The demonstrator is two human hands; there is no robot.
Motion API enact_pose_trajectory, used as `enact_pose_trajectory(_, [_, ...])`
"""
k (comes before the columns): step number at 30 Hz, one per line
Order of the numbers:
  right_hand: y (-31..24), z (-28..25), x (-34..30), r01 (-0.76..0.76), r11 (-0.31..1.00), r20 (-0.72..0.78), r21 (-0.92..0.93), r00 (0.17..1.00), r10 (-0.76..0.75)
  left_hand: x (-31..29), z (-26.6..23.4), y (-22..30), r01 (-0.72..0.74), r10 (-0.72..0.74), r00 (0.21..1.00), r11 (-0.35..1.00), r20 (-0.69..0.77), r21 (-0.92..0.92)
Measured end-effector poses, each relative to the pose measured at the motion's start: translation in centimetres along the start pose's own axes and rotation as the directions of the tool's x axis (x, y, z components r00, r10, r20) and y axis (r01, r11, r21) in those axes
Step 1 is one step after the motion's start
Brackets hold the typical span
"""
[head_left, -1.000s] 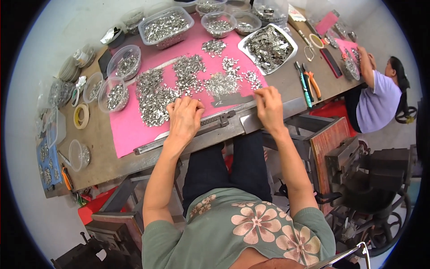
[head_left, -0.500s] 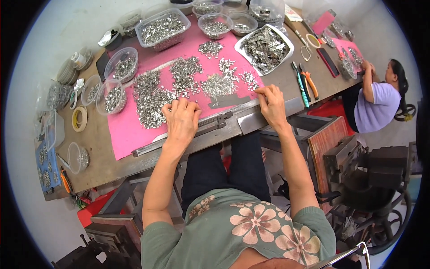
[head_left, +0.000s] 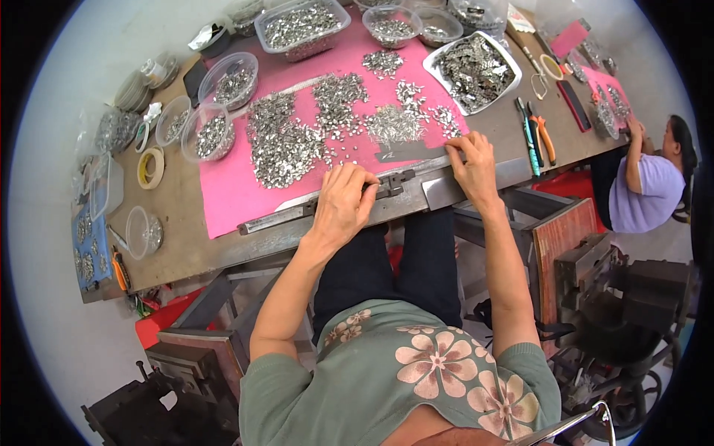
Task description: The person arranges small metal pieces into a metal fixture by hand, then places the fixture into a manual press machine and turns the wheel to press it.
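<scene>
Left hand (head_left: pixel 343 202) curled at metal bar (head_left: pixel 279 217) along near edge of counter (head_left: pixel 175 230), presumably for reach; right hand (head_left: pixel 474 165) at bar's far end; fingertip closure, both: cannot tell.

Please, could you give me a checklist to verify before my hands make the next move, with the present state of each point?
1. Left hand positioned at the long metal bar: ok, its fingers are over the bar.
2. Metal piece between the right hand's fingertips: cannot tell, too small to see.
3. Orange-handled pliers apart from the right hand: ok, they lie to its right.
4. No stray small metal pieces between the large pile and the left hand: not ok, several lie scattered on the pink sheet.
5. White dish standing upright: ok, its opening faces up.
</scene>
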State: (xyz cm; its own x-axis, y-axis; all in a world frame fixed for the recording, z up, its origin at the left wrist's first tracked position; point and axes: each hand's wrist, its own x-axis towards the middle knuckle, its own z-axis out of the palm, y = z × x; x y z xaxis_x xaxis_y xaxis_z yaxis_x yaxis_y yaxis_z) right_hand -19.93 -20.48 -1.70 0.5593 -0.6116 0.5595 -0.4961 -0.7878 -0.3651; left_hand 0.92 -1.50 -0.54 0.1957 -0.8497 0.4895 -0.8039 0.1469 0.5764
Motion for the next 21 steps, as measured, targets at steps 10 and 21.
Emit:
enact_pose_trajectory(10, [0.0,0.4,-0.2,-0.005,1.0,0.0,0.017,1.0,0.005,0.3,0.2,0.5,0.002,-0.002,1.0,0.998,-0.004,0.057])
enact_pose_trajectory(21, [0.0,0.0,0.4,0.044,0.999,0.086,0.002,0.995,-0.044,0.4,1.1,0.8,0.059,-0.055,0.997,0.994,-0.049,0.096])
